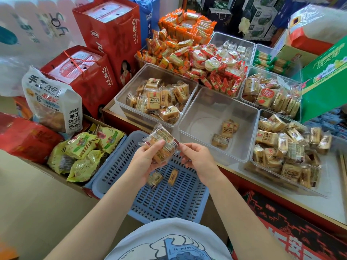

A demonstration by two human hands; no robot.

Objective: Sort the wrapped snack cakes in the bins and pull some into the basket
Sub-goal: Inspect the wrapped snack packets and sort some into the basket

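While the left hand (148, 158) grips a stack of wrapped snack cakes (161, 143) over the blue basket (169, 199), the right hand (197, 158) pinches the stack's right edge.

a white-topped counter (317, 201) with a red, gold-trimmed front runs along the right. red gift boxes (112, 34) (one tied with cord) stand at its far left end beside white printed bags (33, 25). the floor (37, 212) is pale tan, evenly lit.
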